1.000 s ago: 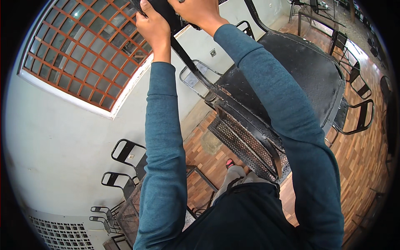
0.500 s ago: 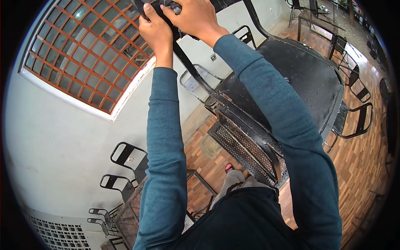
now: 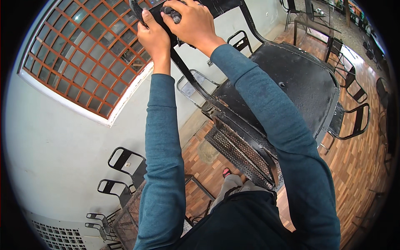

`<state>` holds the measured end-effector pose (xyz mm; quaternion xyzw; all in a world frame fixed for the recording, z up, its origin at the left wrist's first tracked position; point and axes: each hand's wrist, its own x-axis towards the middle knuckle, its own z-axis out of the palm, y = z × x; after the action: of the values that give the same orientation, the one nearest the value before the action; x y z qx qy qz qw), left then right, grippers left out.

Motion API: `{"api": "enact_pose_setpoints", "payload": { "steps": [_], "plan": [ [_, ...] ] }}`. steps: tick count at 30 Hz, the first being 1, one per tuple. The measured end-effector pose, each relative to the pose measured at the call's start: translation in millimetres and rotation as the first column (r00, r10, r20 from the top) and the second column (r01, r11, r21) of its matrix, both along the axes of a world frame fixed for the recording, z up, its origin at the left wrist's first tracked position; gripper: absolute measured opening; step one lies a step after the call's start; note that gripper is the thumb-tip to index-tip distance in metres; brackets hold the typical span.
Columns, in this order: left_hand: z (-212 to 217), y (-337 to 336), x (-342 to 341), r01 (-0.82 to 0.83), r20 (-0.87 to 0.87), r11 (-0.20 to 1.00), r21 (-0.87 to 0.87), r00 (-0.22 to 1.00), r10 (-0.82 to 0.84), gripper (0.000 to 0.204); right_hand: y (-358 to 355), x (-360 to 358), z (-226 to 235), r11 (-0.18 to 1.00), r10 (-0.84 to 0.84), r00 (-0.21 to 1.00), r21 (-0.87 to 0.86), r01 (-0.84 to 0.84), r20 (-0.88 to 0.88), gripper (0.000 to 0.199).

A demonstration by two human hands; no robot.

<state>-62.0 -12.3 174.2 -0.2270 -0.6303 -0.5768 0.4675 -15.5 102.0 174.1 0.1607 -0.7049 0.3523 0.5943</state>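
A black metal chair point(image 3: 308, 93) with a worn, chipped finish stands raised in front of me, its flat seat under my right forearm. My left hand point(image 3: 155, 41) is wrapped round the chair's upper back frame at the top of the view, thumb upward. Beside it, my right hand point(image 3: 194, 26) is closed on a dark grey wadded cloth point(image 3: 176, 17), pressed against the black backrest. The fingertips of the left hand are hidden behind the frame. Only part of the cloth shows between the right fingers.
Perforated dark metal point(image 3: 237, 152) lies under the chair, close to my legs. Several black chairs point(image 3: 121, 160) line the pale wall at left, by a mesh-topped table point(image 3: 127, 221). A window with an orange-brown grille point(image 3: 89, 54) is at upper left. More chairs point(image 3: 354, 121) stand at right.
The view has shifted slightly, so the window and floor sit a little lower and further left. Both hands stay at the backrest, with the right hand and cloth a little lower in view.
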Motion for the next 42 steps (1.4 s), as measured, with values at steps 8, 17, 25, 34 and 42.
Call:
{"api": "enact_pose_setpoints", "payload": {
  "steps": [8,17,25,34,42],
  "plan": [
    [1.8,2.3,4.6,-0.051,0.029,0.999,-0.016,0.998,0.052,0.062,4.7,-5.0,-2.6,0.999,-0.045,0.999,0.001,0.045,-0.027,0.025],
    [3.0,3.2,7.7,-0.11,0.0,0.994,-0.03,0.994,0.11,0.063,0.0,-8.7,-0.1,0.999,-0.029,0.998,-0.024,0.027,-0.061,0.026],
    [4.8,5.9,10.5,-0.189,0.061,0.98,-0.053,0.979,0.192,0.069,23.1,-14.0,-12.7,0.994,-0.084,0.996,-0.074,0.084,0.007,0.026],
    [12.8,6.7,11.9,-0.457,-0.187,0.889,0.045,0.87,0.456,0.043,94.2,-51.9,4.4,0.919,-0.05,0.991,-0.382,0.095,0.124,0.032],
    [58.0,89.4,11.1,-0.446,-0.553,0.733,-0.513,0.825,0.116,0.019,154.6,-60.9,-11.5,0.903,-0.107,0.979,-0.396,0.168,0.173,0.037]
  ]
}}
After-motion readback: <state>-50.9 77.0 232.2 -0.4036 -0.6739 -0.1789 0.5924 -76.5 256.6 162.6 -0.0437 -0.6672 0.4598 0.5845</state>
